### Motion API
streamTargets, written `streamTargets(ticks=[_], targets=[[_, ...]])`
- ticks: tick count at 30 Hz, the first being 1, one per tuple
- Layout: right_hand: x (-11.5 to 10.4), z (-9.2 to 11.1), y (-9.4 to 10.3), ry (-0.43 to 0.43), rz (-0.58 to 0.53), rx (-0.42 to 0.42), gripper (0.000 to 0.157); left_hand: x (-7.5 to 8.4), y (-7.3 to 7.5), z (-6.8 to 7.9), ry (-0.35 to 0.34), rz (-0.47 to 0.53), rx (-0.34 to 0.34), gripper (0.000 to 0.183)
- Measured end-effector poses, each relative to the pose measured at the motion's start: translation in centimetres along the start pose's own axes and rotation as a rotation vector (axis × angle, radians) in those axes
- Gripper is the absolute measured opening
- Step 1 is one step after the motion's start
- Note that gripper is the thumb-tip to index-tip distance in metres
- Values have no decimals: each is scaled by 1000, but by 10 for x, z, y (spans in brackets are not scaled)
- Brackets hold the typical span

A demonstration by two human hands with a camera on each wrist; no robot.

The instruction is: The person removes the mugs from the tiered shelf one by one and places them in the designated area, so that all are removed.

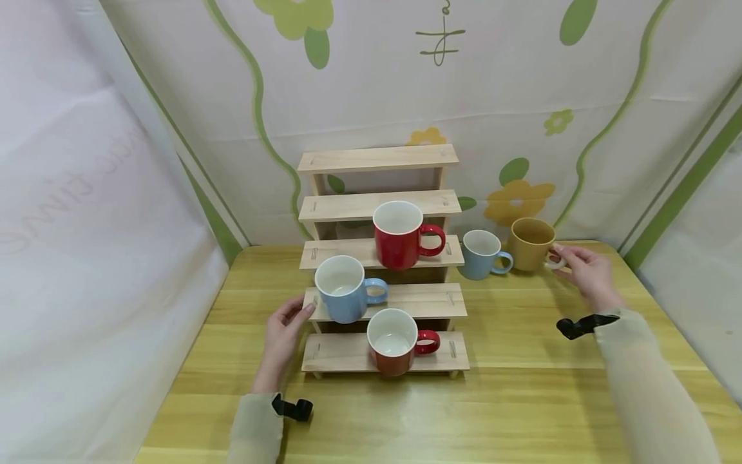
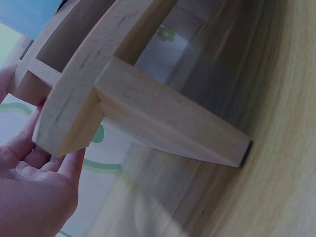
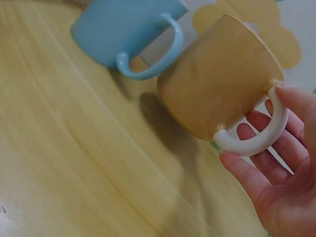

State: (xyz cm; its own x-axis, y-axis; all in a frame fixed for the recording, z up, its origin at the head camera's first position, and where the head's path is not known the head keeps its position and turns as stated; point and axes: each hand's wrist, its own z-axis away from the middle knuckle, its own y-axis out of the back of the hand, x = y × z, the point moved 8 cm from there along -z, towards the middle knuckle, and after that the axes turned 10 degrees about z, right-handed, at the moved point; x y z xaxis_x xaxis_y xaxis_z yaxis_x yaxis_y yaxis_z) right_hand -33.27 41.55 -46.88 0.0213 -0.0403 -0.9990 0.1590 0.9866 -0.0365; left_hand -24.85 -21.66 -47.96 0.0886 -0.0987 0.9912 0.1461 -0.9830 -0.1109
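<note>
My right hand [image 1: 588, 274] holds a mustard-yellow mug [image 1: 530, 245] by its white handle [image 3: 261, 136], thumb at the handle's top and fingers around it. Whether the mug's base touches the table cannot be told. Just left of it stands a light blue mug [image 1: 480, 254]. At the left end of a stepped wooden shelf [image 1: 379, 158], my left hand [image 1: 284, 332] grips the second board from the bottom, thumb above. That board bears a blue mug [image 1: 342, 293]. One step up sits a red mug [image 1: 400, 238]; on the lowest board is a brownish-red mug [image 1: 392, 345] with a red handle.
The shelf stands on a wood-grain table [image 1: 510, 412]. A white cloth [image 1: 371, 84] with green and yellow flower prints hangs behind it, and white panels close off both sides. The upper two boards rise behind the mugs.
</note>
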Motion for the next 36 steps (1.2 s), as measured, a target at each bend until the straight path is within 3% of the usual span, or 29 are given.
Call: streamTargets(ticks=[20,36], targets=[[21,3,1,-27,0,-35,27,-4,0,-1,22,36,-7,39],[28,-5,1,-43,-137,-75,19,-5,2,0,19,45,27,39]])
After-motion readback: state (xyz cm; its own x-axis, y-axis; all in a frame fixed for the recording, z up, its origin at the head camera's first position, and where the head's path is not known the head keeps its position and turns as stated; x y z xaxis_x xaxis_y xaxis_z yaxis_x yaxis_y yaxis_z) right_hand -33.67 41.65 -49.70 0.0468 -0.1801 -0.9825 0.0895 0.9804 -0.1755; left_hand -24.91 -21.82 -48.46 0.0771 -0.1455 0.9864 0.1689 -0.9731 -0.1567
